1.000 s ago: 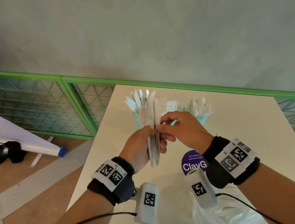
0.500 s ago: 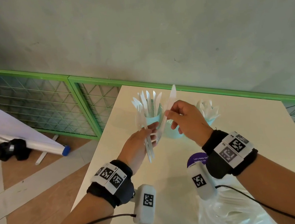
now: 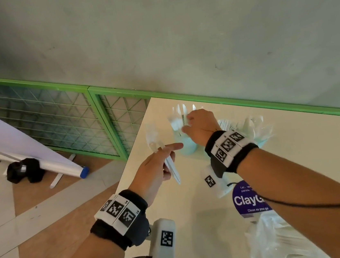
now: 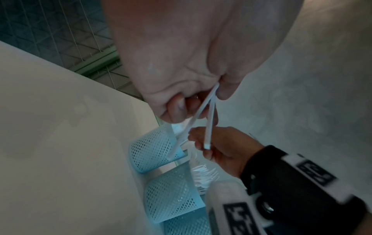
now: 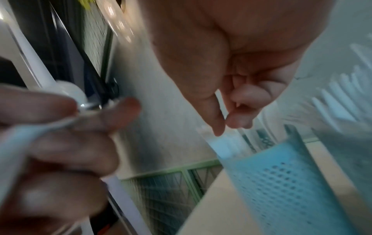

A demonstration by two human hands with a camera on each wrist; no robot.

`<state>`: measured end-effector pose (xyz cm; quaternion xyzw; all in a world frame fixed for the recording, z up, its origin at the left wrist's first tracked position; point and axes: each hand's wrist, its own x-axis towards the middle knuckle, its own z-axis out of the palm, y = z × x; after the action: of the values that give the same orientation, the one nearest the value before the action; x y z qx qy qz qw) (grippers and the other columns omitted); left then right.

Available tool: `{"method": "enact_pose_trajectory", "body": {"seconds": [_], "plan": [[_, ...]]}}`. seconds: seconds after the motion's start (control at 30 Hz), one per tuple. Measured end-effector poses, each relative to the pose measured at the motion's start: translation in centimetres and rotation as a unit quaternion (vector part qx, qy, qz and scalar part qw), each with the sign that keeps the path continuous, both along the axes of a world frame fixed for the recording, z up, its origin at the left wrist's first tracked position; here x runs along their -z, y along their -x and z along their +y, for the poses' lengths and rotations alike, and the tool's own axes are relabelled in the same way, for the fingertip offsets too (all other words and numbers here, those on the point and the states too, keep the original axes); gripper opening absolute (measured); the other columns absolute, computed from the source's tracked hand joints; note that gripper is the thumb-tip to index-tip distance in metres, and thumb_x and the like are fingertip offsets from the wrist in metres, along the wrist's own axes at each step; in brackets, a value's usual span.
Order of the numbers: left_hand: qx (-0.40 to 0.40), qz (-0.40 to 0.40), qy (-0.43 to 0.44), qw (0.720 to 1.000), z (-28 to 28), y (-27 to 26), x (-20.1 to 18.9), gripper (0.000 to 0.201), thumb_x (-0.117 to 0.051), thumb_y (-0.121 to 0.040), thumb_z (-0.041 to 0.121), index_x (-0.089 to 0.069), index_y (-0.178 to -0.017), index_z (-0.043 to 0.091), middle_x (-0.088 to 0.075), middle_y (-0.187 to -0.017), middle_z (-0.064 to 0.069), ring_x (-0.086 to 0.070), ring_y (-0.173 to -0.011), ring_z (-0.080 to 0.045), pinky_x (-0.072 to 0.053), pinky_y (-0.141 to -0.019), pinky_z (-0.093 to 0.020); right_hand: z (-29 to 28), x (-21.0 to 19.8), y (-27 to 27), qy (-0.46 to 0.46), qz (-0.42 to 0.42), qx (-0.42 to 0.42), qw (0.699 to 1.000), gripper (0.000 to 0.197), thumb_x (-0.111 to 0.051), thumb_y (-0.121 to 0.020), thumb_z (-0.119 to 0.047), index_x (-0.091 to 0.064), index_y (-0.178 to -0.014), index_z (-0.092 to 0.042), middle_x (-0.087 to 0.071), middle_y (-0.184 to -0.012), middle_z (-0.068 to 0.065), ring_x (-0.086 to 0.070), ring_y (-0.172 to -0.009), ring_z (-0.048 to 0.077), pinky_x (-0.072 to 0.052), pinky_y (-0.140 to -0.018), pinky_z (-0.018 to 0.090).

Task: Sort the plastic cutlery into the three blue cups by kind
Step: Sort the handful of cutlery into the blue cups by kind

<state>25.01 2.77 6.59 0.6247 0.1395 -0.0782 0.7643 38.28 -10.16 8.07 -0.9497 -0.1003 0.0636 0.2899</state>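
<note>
Three light blue mesh cups stand in a row at the table's far side. The left cup [image 3: 185,146] [image 4: 153,152] [image 5: 281,182] holds white knives. Forks [image 3: 226,124] and spoons [image 3: 254,125] stick up from the other two, which my right wrist partly hides. My right hand [image 3: 187,120] [image 5: 227,125] is right above the left cup, its thumb and fingertips pinched at a knife [image 3: 194,107] among those standing in it; blur hides the contact. My left hand [image 3: 160,162] hovers left of the cup and grips two white cutlery pieces [image 3: 170,165] [image 4: 208,127], index finger stretched out.
A crumpled clear plastic bag [image 3: 286,243] lies at the near right of the table, beside a purple round sticker [image 3: 248,200]. The table's left edge [image 3: 128,177] runs close to my left hand. A green mesh fence [image 3: 56,117] and a rolled banner [image 3: 38,149] are beyond it.
My right hand took a knife out of the left hand's bundle and carried it forward and down to the left cup. My left hand drew back to the left with two pieces.
</note>
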Motion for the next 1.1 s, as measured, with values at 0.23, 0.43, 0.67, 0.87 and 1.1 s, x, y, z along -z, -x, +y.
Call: {"method": "enact_pose_trajectory", "body": {"seconds": [0.23, 0.43, 0.67, 0.87, 1.1], "plan": [[0.099, -0.016, -0.023, 0.995, -1.8, -0.2, -0.8, 0.041, -0.044, -0.100, 0.013, -0.057, -0.061, 0.011, -0.024, -0.069, -0.013, -0.018, -0.059, -0.017, -0.019, -0.051, -0.023, -3.0, -2.0, 7.2, -0.162, 0.102, -0.120, 0.974, 0.017, -0.060, -0.091, -0.030, -0.071, -0.094, -0.017, -0.068, -0.086, -0.011, -0.059, -0.081, -0.001, -0.043, -0.079, 0.015], [0.190, -0.034, -0.060, 0.979, -4.3, 0.0, -2.2, 0.029, -0.047, -0.100, 0.010, -0.065, -0.078, 0.005, -0.059, -0.057, 0.010, -0.038, -0.050, -0.005, -0.031, -0.046, -0.012, -6.9, -3.2, 8.4, -0.258, 0.132, -0.075, 0.954, 0.012, -0.064, -0.088, -0.007, -0.072, -0.097, -0.004, -0.066, -0.077, 0.001, -0.060, -0.060, 0.002, -0.047, -0.063, 0.008], [0.254, -0.030, -0.075, 0.964, -5.5, -0.2, -3.0, 0.026, -0.050, -0.099, 0.014, -0.069, -0.097, -0.003, -0.069, -0.080, 0.001, -0.042, -0.059, -0.012, -0.039, -0.057, -0.018, -8.8, -4.6, 9.4, -0.295, 0.148, -0.080, 0.941, 0.005, -0.064, -0.087, -0.007, -0.066, -0.083, -0.006, -0.059, -0.057, -0.001, -0.052, -0.045, 0.004, -0.037, -0.046, 0.006], [0.168, -0.011, -0.101, 0.981, -6.5, -0.8, -2.3, 0.019, -0.056, -0.096, 0.012, -0.062, -0.096, -0.006, -0.073, -0.090, -0.014, -0.060, -0.057, -0.009, -0.050, -0.056, -0.020, -9.8, -2.2, 8.7, -0.227, 0.095, -0.014, 0.969, 0.018, -0.060, -0.090, -0.015, -0.053, -0.074, -0.017, -0.051, -0.064, -0.008, -0.044, -0.050, 0.002, -0.036, -0.054, 0.015], [0.126, 0.032, -0.153, 0.980, -6.7, -0.9, -0.9, 0.014, -0.046, -0.099, 0.011, -0.051, -0.086, 0.014, -0.073, -0.086, -0.022, -0.056, -0.056, -0.025, -0.051, -0.055, -0.030, -11.6, -2.7, 5.8, -0.304, 0.015, 0.121, 0.945, 0.015, -0.061, -0.086, -0.009, -0.051, -0.077, -0.003, -0.062, -0.068, 0.007, -0.062, -0.050, 0.008, -0.057, -0.055, 0.025]]}}
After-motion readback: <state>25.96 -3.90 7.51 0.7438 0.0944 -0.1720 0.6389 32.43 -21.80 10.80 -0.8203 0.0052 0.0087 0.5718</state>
